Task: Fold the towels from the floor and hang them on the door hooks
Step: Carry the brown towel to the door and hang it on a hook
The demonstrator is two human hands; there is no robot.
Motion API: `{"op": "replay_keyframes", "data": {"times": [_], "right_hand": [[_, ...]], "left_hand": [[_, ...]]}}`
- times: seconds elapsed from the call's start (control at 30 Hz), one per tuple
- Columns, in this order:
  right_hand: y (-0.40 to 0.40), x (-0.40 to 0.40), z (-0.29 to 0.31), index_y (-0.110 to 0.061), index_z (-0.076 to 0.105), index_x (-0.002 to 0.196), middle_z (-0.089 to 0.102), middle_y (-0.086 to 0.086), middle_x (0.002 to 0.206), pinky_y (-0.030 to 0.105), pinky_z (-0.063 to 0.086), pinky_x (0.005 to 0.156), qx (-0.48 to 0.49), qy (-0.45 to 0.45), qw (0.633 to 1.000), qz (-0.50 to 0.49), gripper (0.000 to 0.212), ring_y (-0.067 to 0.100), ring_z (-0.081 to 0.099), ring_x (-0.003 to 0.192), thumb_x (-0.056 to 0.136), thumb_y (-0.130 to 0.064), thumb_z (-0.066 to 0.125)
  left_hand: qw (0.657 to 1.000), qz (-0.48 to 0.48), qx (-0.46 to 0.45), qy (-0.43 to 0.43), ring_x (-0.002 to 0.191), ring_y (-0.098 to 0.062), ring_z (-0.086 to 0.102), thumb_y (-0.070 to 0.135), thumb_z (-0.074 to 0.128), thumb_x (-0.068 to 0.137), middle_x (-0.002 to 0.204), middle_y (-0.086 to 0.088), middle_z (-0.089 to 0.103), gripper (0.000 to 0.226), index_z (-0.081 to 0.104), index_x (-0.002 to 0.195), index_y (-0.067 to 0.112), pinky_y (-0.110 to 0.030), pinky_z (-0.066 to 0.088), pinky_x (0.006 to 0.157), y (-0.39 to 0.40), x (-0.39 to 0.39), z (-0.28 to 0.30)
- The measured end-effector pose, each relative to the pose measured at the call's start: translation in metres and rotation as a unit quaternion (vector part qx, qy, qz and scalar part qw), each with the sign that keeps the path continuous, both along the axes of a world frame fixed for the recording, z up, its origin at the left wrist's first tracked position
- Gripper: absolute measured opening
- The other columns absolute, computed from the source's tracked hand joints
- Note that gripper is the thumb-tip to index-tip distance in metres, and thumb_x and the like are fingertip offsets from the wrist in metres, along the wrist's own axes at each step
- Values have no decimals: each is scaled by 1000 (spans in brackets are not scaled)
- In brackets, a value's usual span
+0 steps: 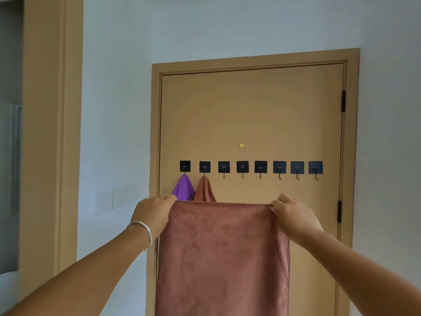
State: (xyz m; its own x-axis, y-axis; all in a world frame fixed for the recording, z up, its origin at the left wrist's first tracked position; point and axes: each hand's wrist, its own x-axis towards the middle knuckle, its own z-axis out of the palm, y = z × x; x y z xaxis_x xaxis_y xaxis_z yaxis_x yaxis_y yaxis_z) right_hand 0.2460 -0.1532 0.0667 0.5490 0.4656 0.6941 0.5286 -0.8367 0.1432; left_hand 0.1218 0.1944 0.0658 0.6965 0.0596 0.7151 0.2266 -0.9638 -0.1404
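**Head view: brown towel stretched between my two hands before the door hooks**

I hold a brown towel [223, 254] up in front of me, spread flat between both hands. My left hand [153, 214] pinches its upper left corner, thumb and fingers closed on the cloth. My right hand [292, 214] pinches the upper right corner the same way, knuckles turned up. The top edge runs taut and nearly level from one hand to the other, and the rest of the towel hangs straight down between my forearms, out past the bottom of the view. A silver bangle [143, 233] sits on my left wrist.

Beyond my hands stands a tan door [250, 115] in a matching frame. A row of black square hooks [260, 167] runs across it, above the towel's top edge. Just above my left hand, a purple towel [184, 188] hangs from the hook at the left end of the row. Right beside it, toward my right hand, a second brown towel [204, 189] hangs from the next hook. The lower ends of both are hidden behind the towel I hold. The six hooks above and between my hands toward the right carry nothing. A small brass peephole [242, 145] sits higher up on the door, above the middle of the row.

Left of my left hand, on the white wall [116, 110], is a pale socket plate [104, 201].
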Motion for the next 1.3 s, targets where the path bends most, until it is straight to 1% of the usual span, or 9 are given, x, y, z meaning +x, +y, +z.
{"op": "replay_keyframes", "data": {"times": [0.23,0.4,0.63,0.73,0.8,0.87,0.93,1.1,1.3], "right_hand": [[61,106,29,-21,64,109,51,-5,99,25,47,65,1,7,1000,-24,21,12,50,85,98,-17,46],[90,169,31,-18,62,104,55,0,96,33,50,72,25,49,997,-60,23,20,56,82,99,-14,40],[107,254,36,-22,62,97,62,0,91,32,51,72,50,73,993,-79,26,19,58,81,98,-14,37],[114,284,43,-23,61,99,63,0,93,33,50,70,46,66,994,-78,27,21,60,84,98,-12,36],[117,302,46,-26,57,107,61,-2,99,32,47,67,37,56,996,-54,27,21,59,88,96,-11,38],[120,317,51,-32,48,116,57,-5,107,30,42,65,0,38,999,-15,31,20,55,87,92,-12,42],[124,333,58,-33,45,116,52,-7,110,29,42,66,-66,11,997,23,34,19,52,86,89,-12,45],[145,378,76,-30,54,116,50,-3,114,32,40,64,-168,-55,983,43,38,22,56,88,90,-5,41],[173,415,78,-23,58,116,49,2,103,33,33,56,-150,-56,987,-30,32,24,53,69,93,-13,38]], "left_hand": [[999,-35,-26,-8,61,-4,52,23,51,92,74,12,56,7,55,92,29,-16,37,53,69,126,22],[997,-64,-39,7,92,-20,62,13,52,90,113,1,62,44,45,132,27,-32,49,73,91,194,28],[985,-130,93,68,84,-10,49,14,53,87,109,9,52,35,49,117,31,-24,47,71,107,271,28],[986,-135,61,70,77,-11,46,40,42,91,95,9,52,25,55,110,29,-21,38,62,104,305,31],[984,-142,63,84,79,-14,49,58,25,87,90,6,53,49,55,107,26,-21,36,60,103,327,33],[986,-104,98,91,99,-20,55,42,34,95,115,1,55,40,46,130,27,-28,44,77,103,351,40],[987,-56,106,111,108,-24,55,25,35,96,129,-3,48,48,31,144,30,-33,45,79,103,370,52],[987,22,120,105,91,-26,56,24,42,98,106,-6,41,46,30,141,33,-34,47,73,96,414,70],[986,37,116,118,82,-24,54,26,42,97,120,-6,42,50,27,143,39,-34,45,70,101,455,68]]}}
